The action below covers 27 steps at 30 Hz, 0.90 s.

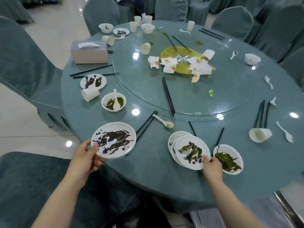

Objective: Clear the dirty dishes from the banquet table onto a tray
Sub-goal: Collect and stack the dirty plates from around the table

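My left hand [85,156] grips the near rim of a white plate smeared with dark sauce [115,139] at the table's near left edge, thumb on top. My right hand [211,166] pinches the near rim of a small stack of white plates [189,150] streaked with green and dark residue. A dirty white bowl [228,158] sits just right of that hand. A metal tray [291,196] shows at the lower right corner, blurred.
The round teal table [148,170] carries a glass turntable [205,96] with crumpled napkins, black chopsticks, spoons, tipped cups, a bowl with a spoon [113,102], a small dirty plate [93,81] and a tissue box [89,51]. Covered chairs ring the table.
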### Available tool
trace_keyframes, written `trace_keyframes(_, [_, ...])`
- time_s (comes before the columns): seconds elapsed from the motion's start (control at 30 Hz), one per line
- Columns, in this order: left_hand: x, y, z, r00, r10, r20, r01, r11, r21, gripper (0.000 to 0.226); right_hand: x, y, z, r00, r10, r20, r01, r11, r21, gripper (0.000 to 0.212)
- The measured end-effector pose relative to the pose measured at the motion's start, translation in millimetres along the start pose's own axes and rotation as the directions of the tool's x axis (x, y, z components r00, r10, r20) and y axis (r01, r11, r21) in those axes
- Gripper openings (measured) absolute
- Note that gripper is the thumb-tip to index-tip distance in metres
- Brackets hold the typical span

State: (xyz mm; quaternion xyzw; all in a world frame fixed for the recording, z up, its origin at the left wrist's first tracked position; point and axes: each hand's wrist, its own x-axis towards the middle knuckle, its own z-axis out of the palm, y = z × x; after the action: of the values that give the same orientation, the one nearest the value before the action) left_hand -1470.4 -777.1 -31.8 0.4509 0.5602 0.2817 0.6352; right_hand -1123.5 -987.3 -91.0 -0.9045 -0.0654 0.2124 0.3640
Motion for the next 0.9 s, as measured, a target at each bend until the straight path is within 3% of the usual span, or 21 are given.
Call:
trace_keyframes(0.13, [0,6,0,1.0,0.018,0.012,-0.018,0.999,0.029,0.021,-3,-9,13,1.0,-0.003,0.01,0.003,0.999,-0.039,0.045])
trace_keyframes(0.27, [3,12,-7,0.999,0.033,-0.007,-0.033,0.999,0.037,0.023,2,-16,26,0.996,-0.01,0.086,0.024,0.987,-0.161,0.033])
trace_keyframes(0.4, [5,13,-16,0.999,0.039,-0.037,-0.038,0.999,0.032,0.023,9,-23,32,0.992,0.017,0.122,-0.001,0.991,-0.134,0.029])
trace_keyframes(0.63, [-6,9,-26,0.996,0.066,-0.055,-0.066,0.998,-0.003,0.022,-4,-43,41,0.968,0.063,0.244,-0.093,0.989,0.116,0.017])
trace_keyframes(0.9, [-44,12,-45,0.989,0.12,-0.086,-0.121,0.993,-0.002,0.024,-70,-104,38,0.902,-0.201,0.381,0.015,0.898,0.44,0.009])
